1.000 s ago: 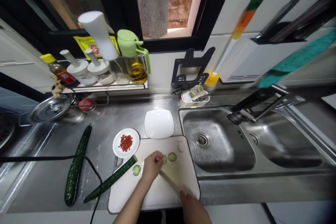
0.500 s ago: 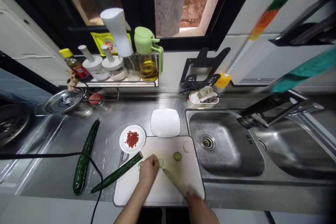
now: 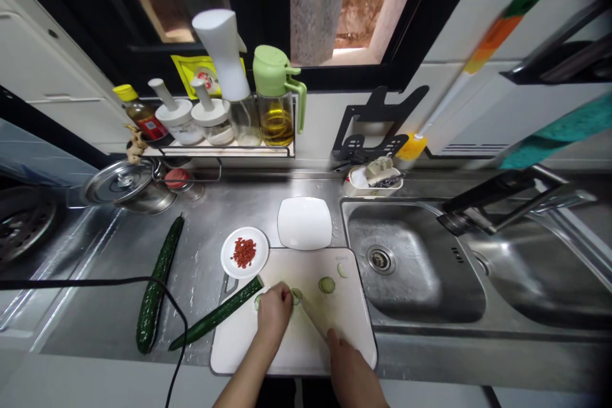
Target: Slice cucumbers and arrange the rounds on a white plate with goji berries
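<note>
My left hand (image 3: pixel 275 312) is closed over the white cutting board (image 3: pixel 282 357), its fingertips against a small cucumber slice (image 3: pixel 296 296). My right hand (image 3: pixel 345 354) grips the handle of a knife (image 3: pixel 313 319), whose tip reaches that slice. More slices (image 3: pixel 327 285) lie on the board to the right, and a pale end piece (image 3: pixel 342 270) is near the upper right corner. A cut cucumber (image 3: pixel 220 313) rests across the board's left edge. A whole cucumber (image 3: pixel 160 284) lies further left on the counter.
Behind the board are a plate of red pieces (image 3: pixel 258 261) and a white square dish (image 3: pixel 305 223). A sink (image 3: pixel 411 261) is at right. A black cable (image 3: pixel 119 282) crosses at left. Jars and bottles stand on a rack (image 3: pixel 229 152).
My right hand has moved up and left with the knife, bringing the blade to the slice by my left hand. The whole view has shifted slightly.
</note>
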Action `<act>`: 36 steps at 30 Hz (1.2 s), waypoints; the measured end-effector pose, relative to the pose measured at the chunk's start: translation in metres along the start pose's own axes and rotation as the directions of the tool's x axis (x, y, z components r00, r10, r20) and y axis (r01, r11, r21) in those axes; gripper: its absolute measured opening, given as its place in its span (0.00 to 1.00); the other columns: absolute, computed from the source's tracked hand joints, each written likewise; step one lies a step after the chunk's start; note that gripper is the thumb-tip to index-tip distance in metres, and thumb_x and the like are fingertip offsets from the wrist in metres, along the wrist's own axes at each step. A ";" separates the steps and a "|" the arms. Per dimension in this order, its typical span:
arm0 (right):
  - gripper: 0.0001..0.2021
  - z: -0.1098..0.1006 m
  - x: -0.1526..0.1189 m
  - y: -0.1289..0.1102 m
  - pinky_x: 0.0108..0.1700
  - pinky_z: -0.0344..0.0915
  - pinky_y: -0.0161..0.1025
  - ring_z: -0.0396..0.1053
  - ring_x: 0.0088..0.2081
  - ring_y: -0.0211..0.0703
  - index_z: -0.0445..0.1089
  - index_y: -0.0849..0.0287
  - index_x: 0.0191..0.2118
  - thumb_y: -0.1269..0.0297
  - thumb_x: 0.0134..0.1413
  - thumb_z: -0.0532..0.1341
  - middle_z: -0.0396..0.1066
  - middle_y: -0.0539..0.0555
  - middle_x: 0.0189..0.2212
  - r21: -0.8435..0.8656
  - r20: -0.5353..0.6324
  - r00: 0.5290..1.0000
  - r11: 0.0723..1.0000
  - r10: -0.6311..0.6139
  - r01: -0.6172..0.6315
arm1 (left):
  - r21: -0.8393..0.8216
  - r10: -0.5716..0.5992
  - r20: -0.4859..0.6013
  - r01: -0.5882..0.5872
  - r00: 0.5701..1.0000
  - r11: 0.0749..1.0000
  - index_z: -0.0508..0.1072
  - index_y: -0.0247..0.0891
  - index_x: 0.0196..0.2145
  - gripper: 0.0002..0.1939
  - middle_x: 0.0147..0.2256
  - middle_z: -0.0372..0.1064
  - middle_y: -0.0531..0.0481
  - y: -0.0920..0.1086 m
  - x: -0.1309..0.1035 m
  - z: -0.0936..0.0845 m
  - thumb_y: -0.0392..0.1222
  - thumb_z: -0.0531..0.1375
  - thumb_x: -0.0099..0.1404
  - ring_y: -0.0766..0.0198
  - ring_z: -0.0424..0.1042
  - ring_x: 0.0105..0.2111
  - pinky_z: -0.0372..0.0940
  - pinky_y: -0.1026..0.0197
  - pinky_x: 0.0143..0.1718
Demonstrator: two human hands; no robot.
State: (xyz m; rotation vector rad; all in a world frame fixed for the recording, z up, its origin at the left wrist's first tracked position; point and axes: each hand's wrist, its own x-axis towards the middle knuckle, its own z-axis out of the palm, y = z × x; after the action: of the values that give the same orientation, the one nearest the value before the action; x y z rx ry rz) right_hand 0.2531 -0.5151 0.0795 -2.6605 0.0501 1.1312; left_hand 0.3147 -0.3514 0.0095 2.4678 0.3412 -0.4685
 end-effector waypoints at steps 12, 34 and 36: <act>0.27 -0.003 0.001 -0.002 0.39 0.67 0.41 0.74 0.41 0.49 0.64 0.62 0.51 0.84 0.52 0.38 0.74 0.62 0.40 -0.037 -0.015 1.000 0.999 -0.004 0.003 | 0.016 -0.025 0.040 0.025 0.999 1.000 0.73 0.39 0.28 0.08 0.26 0.72 0.52 0.001 0.002 -0.002 0.35 0.54 0.60 0.67 0.68 0.27 0.51 0.67 0.29; 0.31 0.006 -0.004 0.019 0.47 0.64 0.37 0.70 0.48 0.45 0.60 0.64 0.58 0.83 0.52 0.38 0.72 0.62 0.47 0.029 0.059 0.998 0.999 0.013 -0.014 | -0.047 -0.024 0.027 0.025 0.999 0.999 0.73 0.39 0.25 0.07 0.23 0.70 0.54 0.001 0.005 0.000 0.36 0.56 0.59 0.69 0.66 0.25 0.51 0.68 0.28; 0.31 0.012 -0.005 0.027 0.49 0.62 0.36 0.68 0.50 0.43 0.60 0.64 0.59 0.83 0.52 0.38 0.71 0.61 0.48 0.064 0.050 0.999 0.998 0.003 -0.006 | -0.095 0.010 -0.005 -0.011 1.000 0.995 0.72 0.39 0.24 0.08 0.21 0.69 0.55 -0.001 0.002 0.001 0.37 0.56 0.59 0.69 0.65 0.23 0.52 0.68 0.28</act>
State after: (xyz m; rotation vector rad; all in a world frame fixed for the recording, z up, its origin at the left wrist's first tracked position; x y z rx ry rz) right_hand 0.2376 -0.5388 0.0688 -2.5760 0.0818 1.1766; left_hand 0.3158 -0.3509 0.0075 2.3775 0.3444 -0.4329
